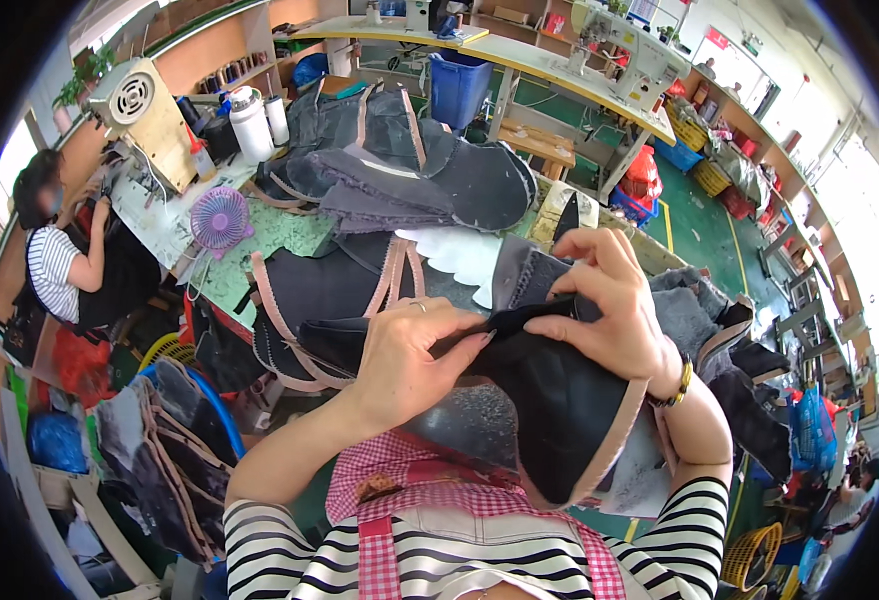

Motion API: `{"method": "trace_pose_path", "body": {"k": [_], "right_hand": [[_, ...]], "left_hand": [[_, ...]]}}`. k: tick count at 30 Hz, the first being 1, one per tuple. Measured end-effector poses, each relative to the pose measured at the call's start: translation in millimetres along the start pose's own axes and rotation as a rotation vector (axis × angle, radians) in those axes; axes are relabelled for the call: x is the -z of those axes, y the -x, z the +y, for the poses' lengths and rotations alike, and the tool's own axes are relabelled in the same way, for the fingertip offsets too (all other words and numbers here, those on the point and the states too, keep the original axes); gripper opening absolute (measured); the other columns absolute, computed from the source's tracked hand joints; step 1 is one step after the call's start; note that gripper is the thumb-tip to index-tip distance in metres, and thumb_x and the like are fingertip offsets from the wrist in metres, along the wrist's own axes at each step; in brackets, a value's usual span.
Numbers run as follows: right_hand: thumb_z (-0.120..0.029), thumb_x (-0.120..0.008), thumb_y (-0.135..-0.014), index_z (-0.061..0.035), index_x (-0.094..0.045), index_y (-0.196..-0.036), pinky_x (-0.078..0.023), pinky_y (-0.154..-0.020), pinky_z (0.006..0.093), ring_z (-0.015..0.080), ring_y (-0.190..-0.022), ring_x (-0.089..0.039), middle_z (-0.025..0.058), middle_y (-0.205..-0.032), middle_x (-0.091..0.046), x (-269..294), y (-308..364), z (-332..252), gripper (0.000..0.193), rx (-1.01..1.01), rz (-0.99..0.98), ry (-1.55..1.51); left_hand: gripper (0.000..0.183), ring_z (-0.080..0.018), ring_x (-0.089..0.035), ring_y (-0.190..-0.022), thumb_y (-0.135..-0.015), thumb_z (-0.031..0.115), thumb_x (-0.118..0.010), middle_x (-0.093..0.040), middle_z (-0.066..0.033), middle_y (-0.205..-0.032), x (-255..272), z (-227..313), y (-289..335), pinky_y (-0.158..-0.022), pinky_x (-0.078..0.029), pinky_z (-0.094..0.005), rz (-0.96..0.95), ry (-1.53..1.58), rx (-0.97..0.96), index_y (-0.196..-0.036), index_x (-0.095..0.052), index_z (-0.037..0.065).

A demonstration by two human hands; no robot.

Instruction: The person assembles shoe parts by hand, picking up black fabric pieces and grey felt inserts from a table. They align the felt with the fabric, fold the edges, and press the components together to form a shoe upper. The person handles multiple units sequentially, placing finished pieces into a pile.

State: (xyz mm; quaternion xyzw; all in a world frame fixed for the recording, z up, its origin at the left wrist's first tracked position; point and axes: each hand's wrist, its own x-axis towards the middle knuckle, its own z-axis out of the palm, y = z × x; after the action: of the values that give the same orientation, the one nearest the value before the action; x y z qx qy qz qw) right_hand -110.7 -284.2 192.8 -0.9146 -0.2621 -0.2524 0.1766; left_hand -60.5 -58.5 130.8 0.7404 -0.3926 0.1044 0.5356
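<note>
A black fabric piece [570,420] with a pale pink trim along its edge hangs in front of my chest. My left hand [410,355] pinches its upper edge between thumb and fingers. My right hand [605,310] grips the same edge a little to the right, thumb on top and fingers curled behind. Between the two hands the edge is bunched. Just beyond lie more black pieces with pink trim [325,285] and a white scalloped piece [457,258]. My palms hide part of the held piece.
A heap of dark fabric pieces [430,185] covers the table ahead. At left are a purple fan [221,218], a white flask [251,125] and a person [65,240] at a sewing machine [145,120]. Grey fleecy pieces [695,310] lie at right; a blue bin [458,90] stands farther back.
</note>
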Motion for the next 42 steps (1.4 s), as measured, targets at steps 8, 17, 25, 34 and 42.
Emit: {"method": "trace_pose_path", "body": {"k": [8, 17, 25, 34, 42], "right_hand": [[-0.006, -0.081, -0.068, -0.0065, -0.052, -0.118, -0.052, -0.066, 0.0308, 0.0182, -0.072, -0.065, 0.0047, -0.076, -0.065, 11, -1, -6, 0.057, -0.294, -0.256, -0.429], [0.002, -0.077, -0.071, -0.0048, -0.058, -0.106, -0.05, -0.072, 0.0259, 0.0113, -0.075, -0.06, 0.0033, -0.079, -0.062, 18, -33, -2, 0.041, 0.028, -0.213, -0.518], [0.004, -0.077, -0.073, -0.006, -0.057, -0.11, -0.049, -0.069, 0.0251, 0.0071, -0.077, -0.055, -0.0002, -0.077, -0.056, 14, -33, -9, 0.043, -0.152, -0.204, -0.725], [0.003, -0.077, -0.07, -0.0025, -0.066, -0.083, -0.047, -0.067, 0.0269, 0.0174, -0.075, -0.06, 0.0043, -0.08, -0.06, 23, -37, -11, 0.018, 0.043, -0.198, -0.619], [0.001, -0.076, -0.074, -0.0005, -0.064, -0.085, -0.05, -0.067, 0.024, 0.0106, -0.077, -0.061, 0.0033, -0.079, -0.062, 25, -44, -18, 0.017, -0.044, -0.231, -0.54]], "left_hand": [[0.017, -0.0213, -0.058, -0.059, -0.07, 0.002, -0.076, -0.062, -0.0089, -0.068, 7, -2, -5, -0.056, -0.042, -0.0311, -0.048, -0.199, -0.171, -0.087, -0.071, 0.002], [0.024, -0.014, -0.06, -0.068, -0.068, -0.006, -0.076, -0.066, -0.0082, -0.076, 49, 12, -21, -0.062, -0.044, -0.0257, -0.37, 0.217, 0.063, -0.092, -0.071, -0.003], [0.024, -0.0158, -0.056, -0.065, -0.077, -0.005, -0.068, -0.061, -0.008, -0.072, 48, 17, -17, -0.064, -0.044, -0.029, -0.331, 0.259, 0.047, -0.1, -0.07, 0.001], [0.028, -0.0143, -0.055, -0.063, -0.072, -0.006, -0.073, -0.062, -0.0078, -0.071, 48, 20, -19, -0.059, -0.042, -0.0284, -0.408, 0.195, 0.053, -0.099, -0.07, -0.001], [0.036, -0.0164, -0.062, -0.07, -0.073, -0.004, -0.071, -0.068, -0.0116, -0.081, 47, 21, -22, -0.065, -0.047, -0.028, -0.422, 0.233, 0.025, -0.109, -0.067, -0.001]]}}
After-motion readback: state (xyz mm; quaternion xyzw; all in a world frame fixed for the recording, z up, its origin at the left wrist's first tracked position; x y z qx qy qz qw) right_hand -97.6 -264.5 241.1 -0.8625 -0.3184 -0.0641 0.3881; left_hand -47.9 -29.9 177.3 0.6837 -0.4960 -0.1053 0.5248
